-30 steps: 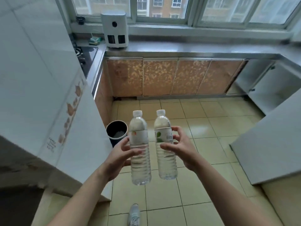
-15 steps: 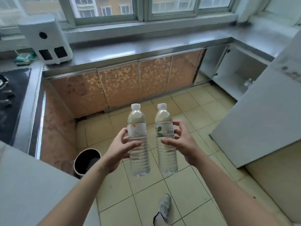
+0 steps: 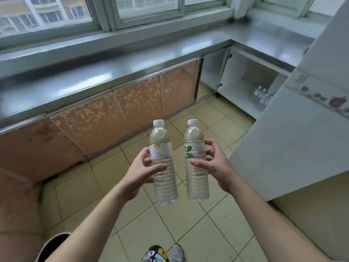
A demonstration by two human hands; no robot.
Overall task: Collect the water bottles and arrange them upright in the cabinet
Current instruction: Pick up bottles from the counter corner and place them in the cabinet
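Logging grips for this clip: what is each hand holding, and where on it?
The left hand grips one water bottle at mid-body, just below its label. The right hand grips the other water bottle at its label, upright.

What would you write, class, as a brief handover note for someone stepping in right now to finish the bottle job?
Left hand holds one upright water bottle; right hand holds a second bottle.
Open cabinet lies ahead to the right, with a few bottles already standing inside.
Done: two bottles collected.
Left: walk over and stand both upright beside the others.
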